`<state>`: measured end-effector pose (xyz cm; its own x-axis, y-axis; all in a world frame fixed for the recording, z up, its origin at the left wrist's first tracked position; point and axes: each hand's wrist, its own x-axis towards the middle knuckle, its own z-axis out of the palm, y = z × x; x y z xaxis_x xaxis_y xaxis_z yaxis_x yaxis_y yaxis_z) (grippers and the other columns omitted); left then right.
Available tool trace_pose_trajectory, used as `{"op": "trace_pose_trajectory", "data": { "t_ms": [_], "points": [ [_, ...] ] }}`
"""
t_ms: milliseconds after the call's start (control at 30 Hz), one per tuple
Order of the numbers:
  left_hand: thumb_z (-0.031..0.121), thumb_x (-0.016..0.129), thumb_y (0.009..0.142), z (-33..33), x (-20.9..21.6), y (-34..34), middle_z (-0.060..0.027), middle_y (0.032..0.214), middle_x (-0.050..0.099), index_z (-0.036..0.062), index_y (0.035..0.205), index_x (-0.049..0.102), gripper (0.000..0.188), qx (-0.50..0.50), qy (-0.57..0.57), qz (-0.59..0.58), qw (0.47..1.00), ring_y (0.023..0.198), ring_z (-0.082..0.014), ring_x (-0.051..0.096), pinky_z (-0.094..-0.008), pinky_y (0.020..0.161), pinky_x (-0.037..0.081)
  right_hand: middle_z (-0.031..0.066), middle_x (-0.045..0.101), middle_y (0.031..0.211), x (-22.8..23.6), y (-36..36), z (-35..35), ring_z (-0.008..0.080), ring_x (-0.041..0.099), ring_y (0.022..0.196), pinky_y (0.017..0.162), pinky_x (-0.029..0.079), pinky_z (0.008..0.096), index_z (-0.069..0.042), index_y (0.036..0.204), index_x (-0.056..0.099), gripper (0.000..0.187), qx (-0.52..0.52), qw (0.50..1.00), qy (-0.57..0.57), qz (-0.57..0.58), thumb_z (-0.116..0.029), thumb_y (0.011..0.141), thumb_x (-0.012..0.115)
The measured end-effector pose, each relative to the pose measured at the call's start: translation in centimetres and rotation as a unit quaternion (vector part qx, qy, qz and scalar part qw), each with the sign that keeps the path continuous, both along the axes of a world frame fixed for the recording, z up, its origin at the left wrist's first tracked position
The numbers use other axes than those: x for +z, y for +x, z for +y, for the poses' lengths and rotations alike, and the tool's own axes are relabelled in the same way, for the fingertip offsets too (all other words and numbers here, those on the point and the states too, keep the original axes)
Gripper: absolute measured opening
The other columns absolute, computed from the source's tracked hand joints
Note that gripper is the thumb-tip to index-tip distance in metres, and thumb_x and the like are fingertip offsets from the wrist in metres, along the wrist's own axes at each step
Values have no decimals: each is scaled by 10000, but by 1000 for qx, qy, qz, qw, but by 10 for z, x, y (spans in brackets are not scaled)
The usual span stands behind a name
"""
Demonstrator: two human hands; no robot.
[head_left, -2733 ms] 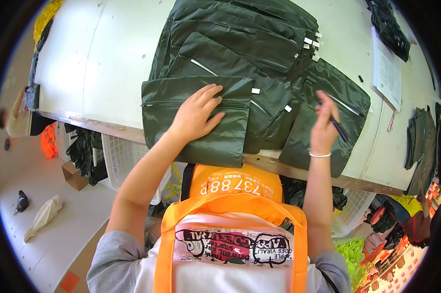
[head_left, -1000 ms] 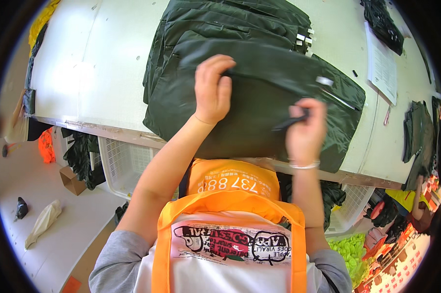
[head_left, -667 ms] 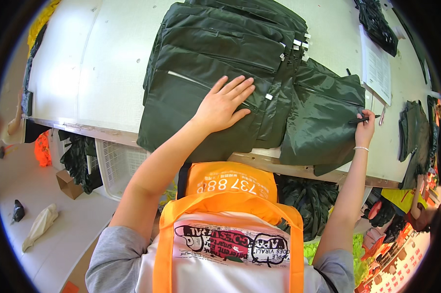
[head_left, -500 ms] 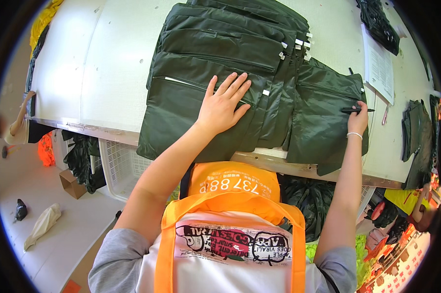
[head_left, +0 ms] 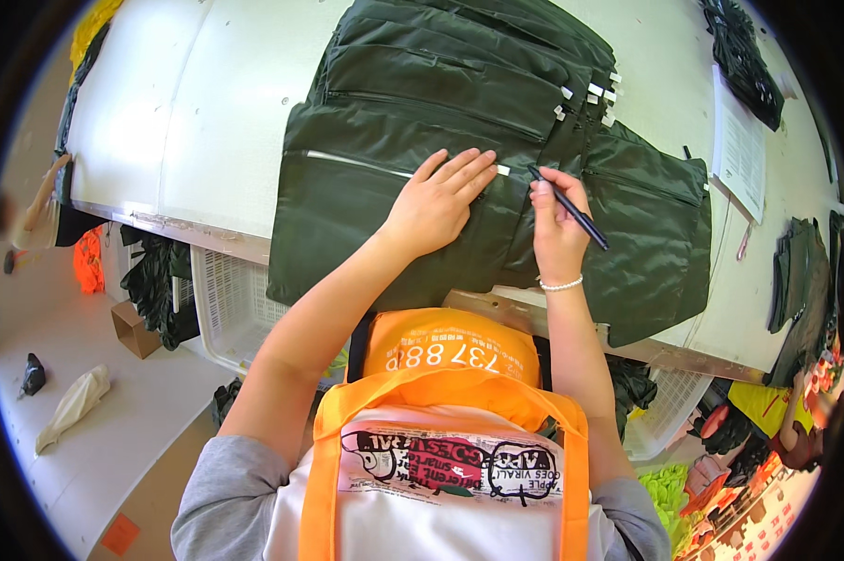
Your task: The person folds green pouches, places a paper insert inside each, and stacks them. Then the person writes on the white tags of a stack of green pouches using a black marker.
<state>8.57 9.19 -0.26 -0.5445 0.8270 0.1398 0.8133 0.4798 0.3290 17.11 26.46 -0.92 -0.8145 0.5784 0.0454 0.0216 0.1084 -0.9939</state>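
Note:
My left hand (head_left: 439, 208) rests flat, fingers stretched, on the top dark green fabric piece (head_left: 347, 234), just below its zipper. Beside the fingertips sits a small white label (head_left: 503, 171) at the piece's edge. My right hand (head_left: 562, 224) grips a black marker pen (head_left: 581, 219), its tip pointing up-left near that label. More dark green pieces with zippers lie overlapped in a stack (head_left: 450, 79) beyond, several white labels (head_left: 594, 92) sticking out on the right. Another green piece (head_left: 660, 243) lies spread to the right, under and beside my right wrist.
The white table (head_left: 221, 103) has its near edge against me. A printed paper sheet (head_left: 738, 140) and a black bundle (head_left: 744, 65) lie at the right. White plastic baskets (head_left: 230, 299) stand below the edge. Another person's arm (head_left: 43, 201) shows at far left.
My right hand has moved left with the pen, from the right-hand piece to the label by my left hand. The top piece now lies wider to the left.

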Motion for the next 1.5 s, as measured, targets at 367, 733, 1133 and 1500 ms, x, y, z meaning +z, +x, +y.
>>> {"op": "trace_pose_trajectory", "data": {
  "t_ms": [367,733,1133,1500],
  "points": [
    [84,543,759,2,-7,3,-41,1334,536,104,1198,579,441,90,48,15,995,1239,-211,487,-427,1042,324,29,575,614,-19,-34,-26,70,521,531,522,445,218,-17,832,613,80,3,991,134,12,-44,801,681],
    [99,550,750,2,-11,3,-37,1351,524,100,1206,577,456,95,42,17,994,1246,-206,481,-431,1047,315,39,577,611,-23,-37,-28,78,515,516,518,446,220,-19,805,608,79,6,991,134,24,-20,783,683],
    [91,549,744,3,-9,4,-27,1349,524,132,1191,580,450,96,34,24,995,1246,-199,476,-436,1050,301,20,578,610,-24,-35,-26,59,504,521,509,432,210,-15,796,607,76,-6,995,95,34,-21,786,682],
    [89,548,746,3,-12,3,-28,1349,525,134,1187,579,444,96,37,19,995,1252,-203,472,-436,1051,298,42,566,598,-23,-36,-27,80,513,505,502,440,230,-22,794,605,82,8,992,126,16,-19,776,685]
  ]
}}
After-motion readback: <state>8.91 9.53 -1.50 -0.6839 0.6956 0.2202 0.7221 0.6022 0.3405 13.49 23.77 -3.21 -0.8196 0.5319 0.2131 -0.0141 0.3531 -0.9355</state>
